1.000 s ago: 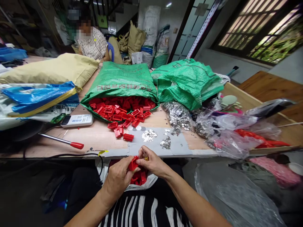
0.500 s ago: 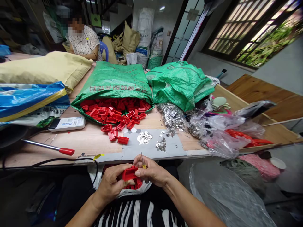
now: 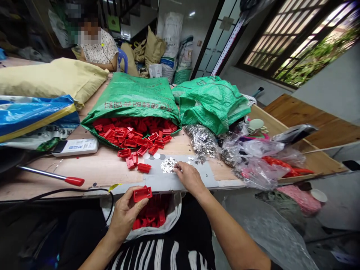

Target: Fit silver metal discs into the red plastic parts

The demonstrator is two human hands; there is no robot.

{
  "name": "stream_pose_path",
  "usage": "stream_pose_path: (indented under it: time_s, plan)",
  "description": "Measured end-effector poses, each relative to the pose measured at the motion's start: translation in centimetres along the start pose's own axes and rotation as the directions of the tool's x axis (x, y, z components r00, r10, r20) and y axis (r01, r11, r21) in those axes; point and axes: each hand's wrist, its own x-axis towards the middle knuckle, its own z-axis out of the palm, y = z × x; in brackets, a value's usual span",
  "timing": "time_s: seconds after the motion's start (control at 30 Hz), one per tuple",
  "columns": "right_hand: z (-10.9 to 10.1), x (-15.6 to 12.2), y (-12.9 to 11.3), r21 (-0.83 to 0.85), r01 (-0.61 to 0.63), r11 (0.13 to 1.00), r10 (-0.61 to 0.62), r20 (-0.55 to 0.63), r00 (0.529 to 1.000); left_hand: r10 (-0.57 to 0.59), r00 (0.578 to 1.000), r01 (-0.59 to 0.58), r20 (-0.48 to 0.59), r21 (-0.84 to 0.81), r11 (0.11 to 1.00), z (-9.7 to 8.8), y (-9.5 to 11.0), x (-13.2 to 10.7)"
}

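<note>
My left hand grips a red plastic housing between thumb and fingers, its open side toward me and small metal bits showing inside. Over the table my right hand has its fingertips pinched together at the edge of a pile of small silvery metal pieces. What those fingers hold, if anything, is hidden. On my lap, below my left hand, a white bag holds many red housings. More loose red housings lie left of the metal pile.
A green woven sack spills red housings onto the table. Bags of metal parts lie on the right beside a wooden tray. A white device and a red-tipped lever are on the left. Another person sits across the table.
My right hand has left the red housing and moved up to the metal pieces. The thin yellow-handled tool it held is no longer visible. My left hand has shifted left, keeping the housing.
</note>
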Motion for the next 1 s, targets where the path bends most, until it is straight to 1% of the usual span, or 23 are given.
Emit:
stream_pose_path:
  time_s: [0.1, 0.2, 0.3, 0.4, 0.5, 0.57, 0.67, 0.77, 0.83, 0.93, 1.0]
  plan:
    - [0.6, 0.8, 0.2, -0.125, -0.002, 0.992, 0.004, 0.019, 1.0, 0.047, 0.999, -0.044, -0.023, 0.086, 0.995, -0.1, -0.2, 0.1]
    - [1.3, 1.2, 0.3, -0.16, 0.019, 0.987, -0.016, 0.016, 1.0, 0.093, 0.994, -0.084, -0.053, 0.148, 0.985, -0.2, 0.0, 0.1]
    - [1.6, 1.4, 0.4, -0.158, 0.035, 0.987, -0.034, 0.011, 0.999, 0.139, 0.987, -0.12, -0.086, 0.19, 0.974, -0.3, 0.4, 0.1]
    - [1.5, 1.5, 0.5, -0.127, 0.052, 0.991, -0.051, 0.012, 0.999, 0.165, 0.981, -0.139, -0.099, 0.228, 0.964, -0.3, 0.5, 0.2]
    - [1.3, 1.3, 0.5, -0.078, 0.081, 0.994, -0.08, 0.017, 0.997, 0.178, 0.979, -0.148, -0.101, 0.251, 0.957, -0.3, 0.5, 0.2]
    - [1.3, 1.2, 0.5, -0.041, 0.093, 0.995, -0.092, 0.01, 0.996, 0.162, 0.982, -0.136, -0.092, 0.241, 0.961, -0.3, 0.5, 0.1]
    - [1.3, 1.0, 0.5, 0.036, 0.092, 0.995, -0.091, -0.007, 0.996, 0.071, 0.996, -0.063, -0.052, 0.151, 0.987, -0.2, 0.7, 0.2]
    - [1.3, 0.9, 0.6, 0.153, 0.078, 0.985, -0.072, -0.046, 0.996, -0.021, 1.0, 0.021, -0.011, -0.018, 1.0, -0.1, 0.8, 0.3]
    - [1.3, 0.9, 0.7, 0.244, 0.079, 0.967, -0.065, -0.067, 0.996, -0.051, 0.999, 0.051, 0.004, -0.137, 0.989, 0.1, 0.8, 0.3]
    - [1.4, 0.9, 0.7, 0.407, 0.073, 0.911, -0.056, -0.053, 0.997, -0.077, 0.997, 0.082, 0.028, -0.307, 0.948, 0.4, 0.9, 0.5]
    - [1.4, 0.7, 0.3, 0.564, 0.029, 0.825, -0.039, 0.005, 0.999, -0.085, 0.995, 0.095, 0.045, -0.377, 0.921, 0.5, 1.1, 0.5]
